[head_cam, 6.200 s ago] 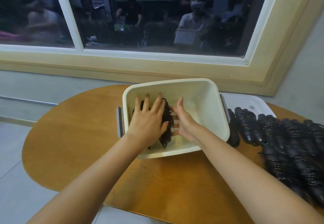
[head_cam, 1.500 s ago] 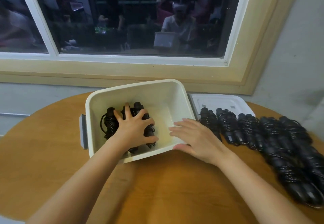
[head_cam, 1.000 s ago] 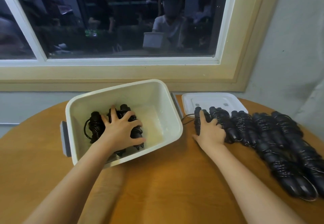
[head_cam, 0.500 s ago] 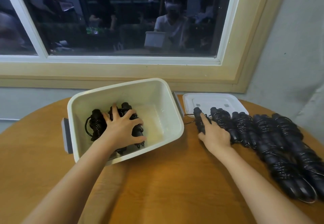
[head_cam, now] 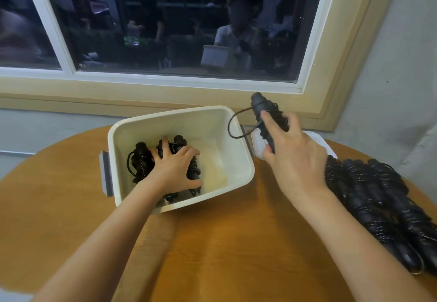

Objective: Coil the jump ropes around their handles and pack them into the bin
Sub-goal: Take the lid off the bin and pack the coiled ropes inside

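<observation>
Jump rope: coiled, gripped in my right hand, raised just right of the bin; one loop hangs loose.
Left hand: fingers spread, pressing the packed ropes leftward.
Next move: I tuck the loop, then lay it alongside them.

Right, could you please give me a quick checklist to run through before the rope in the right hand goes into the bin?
1. Grip: the right hand is curled round the coiled rope, held up in the air: ok.
2. Coil tidy: a loop of cord sticks out loose toward the bin: not ok.
3. Room in the bin: the right part of its floor is bare: ok.
4. Packed ropes kept in place: the left hand presses on them: ok.
5. Rest of the coil tight: hidden under the right hand: cannot tell.
</observation>
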